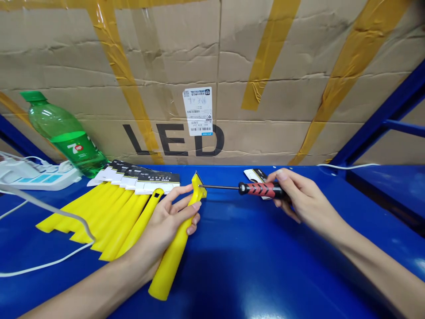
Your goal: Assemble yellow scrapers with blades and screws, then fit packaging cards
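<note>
My left hand (177, 210) is closed around a yellow scraper (172, 259), its head tilted up and its handle pointing down toward me. A thin blade edge shows at the top of the head. My right hand (300, 195) grips a screwdriver (262, 189) by its red and black handle. The screwdriver lies level, and its tip meets the scraper's head; the screw itself is too small to make out. Left of my left hand, several yellow scrapers (99, 208) lie in an overlapping row with black and white cards at their far ends. One bare yellow handle (142, 223) lies beside them.
A black and white card (257, 177) lies behind the screwdriver on the blue table (245, 270). At the left are a green bottle (66, 135), a white power strip (43, 177) and a loose white cable (49, 268). A big taped cardboard box (166, 62) stands behind.
</note>
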`<state>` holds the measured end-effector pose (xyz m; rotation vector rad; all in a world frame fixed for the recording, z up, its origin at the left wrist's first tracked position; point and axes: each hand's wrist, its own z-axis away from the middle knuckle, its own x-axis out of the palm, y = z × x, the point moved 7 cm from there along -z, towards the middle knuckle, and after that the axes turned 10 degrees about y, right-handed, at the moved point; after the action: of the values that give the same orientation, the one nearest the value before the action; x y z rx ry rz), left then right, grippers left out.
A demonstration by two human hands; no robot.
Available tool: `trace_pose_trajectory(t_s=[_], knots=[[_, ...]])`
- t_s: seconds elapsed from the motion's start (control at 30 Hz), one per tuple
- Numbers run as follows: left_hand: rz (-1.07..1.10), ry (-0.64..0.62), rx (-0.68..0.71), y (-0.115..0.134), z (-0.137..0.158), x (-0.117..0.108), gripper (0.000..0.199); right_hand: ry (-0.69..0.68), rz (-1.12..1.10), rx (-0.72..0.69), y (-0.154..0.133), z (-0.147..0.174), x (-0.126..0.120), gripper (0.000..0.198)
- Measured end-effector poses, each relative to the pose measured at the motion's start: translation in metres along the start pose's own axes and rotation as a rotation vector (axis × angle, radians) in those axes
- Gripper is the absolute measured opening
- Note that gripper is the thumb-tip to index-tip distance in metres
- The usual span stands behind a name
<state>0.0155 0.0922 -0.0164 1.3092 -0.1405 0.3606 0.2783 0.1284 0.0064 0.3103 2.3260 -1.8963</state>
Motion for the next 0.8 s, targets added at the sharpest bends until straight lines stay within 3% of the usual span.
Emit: trace_pose_trajectory(t_s=[0.17,0.27,0.33,0.43,0.57,0.7,0.8], knots=[[0.003,0.021,0.03,0.006,0.001,-0.001,0.052,-0.103,-0.164,-0.085,-0.009,0.002,0.005,0.033],[-0.008,0.018,0.027,0.006,0.002,0.0,0.051,-0.054,-0.074,-0.094,-0.007,0.001,0.003,0.029],[-0.015,0.014,0.028,0.006,0.003,0.0,0.053,-0.012,-0.007,-0.046,-0.003,0.0,0.001,0.037],[-0.015,0.023,0.044,0.009,0.003,-0.001,0.054,-0.065,-0.09,-0.029,-0.004,0.003,0.005,0.032],[-0.021,0.033,0.054,0.011,0.005,0.0,0.054,-0.108,-0.157,-0.116,-0.012,0.005,0.008,0.031],[-0.04,0.002,0.049,0.009,0.006,0.003,0.057,0.027,-0.014,0.004,-0.002,0.003,0.001,0.039],[-0.029,0.023,0.065,0.01,0.004,0.0,0.056,-0.047,-0.073,0.0,-0.004,0.005,0.005,0.033]])
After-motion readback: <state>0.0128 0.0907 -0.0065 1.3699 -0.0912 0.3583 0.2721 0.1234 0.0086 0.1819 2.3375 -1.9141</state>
